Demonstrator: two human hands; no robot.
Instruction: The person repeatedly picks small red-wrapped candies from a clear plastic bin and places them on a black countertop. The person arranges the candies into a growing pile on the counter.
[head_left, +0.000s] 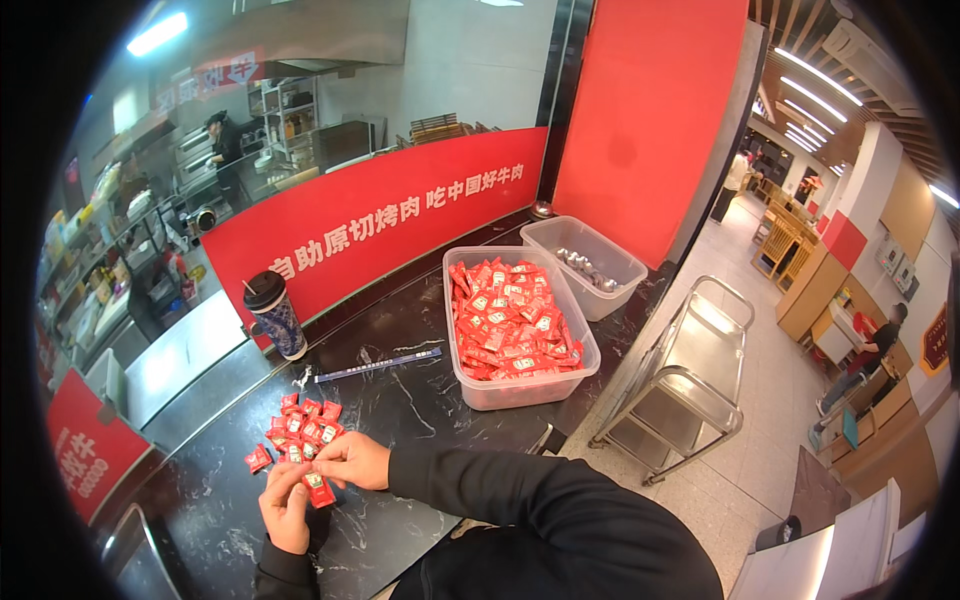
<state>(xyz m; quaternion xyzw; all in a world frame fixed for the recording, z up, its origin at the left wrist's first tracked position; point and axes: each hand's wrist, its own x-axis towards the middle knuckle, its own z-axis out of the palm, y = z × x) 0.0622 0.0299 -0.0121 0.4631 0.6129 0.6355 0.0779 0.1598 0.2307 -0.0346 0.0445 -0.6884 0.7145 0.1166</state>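
My left hand (286, 504) and my right hand (355, 460) meet over the dark marbled counter (225, 480). Between their fingertips is a red condiment packet (320, 491) with a pale printed patch, its lower end hanging free. Just beyond the fingers lies a loose pile of similar red packets (300, 425), with one packet (258, 458) at its left side. Farther right, a translucent plastic tub (517, 391) is heaped with many more red packets (499, 319). My fingers hide the upper end of the held packet and part of the pile.
A lidded paper cup (281, 322) stands by the red-bordered window, near a narrow paper-wrapped strip (379, 365). A second translucent tub (622, 296) holds metal objects. A steel trolley (705, 352) stands on the floor at right. Beyond are a person in the kitchen and people in the dining area.
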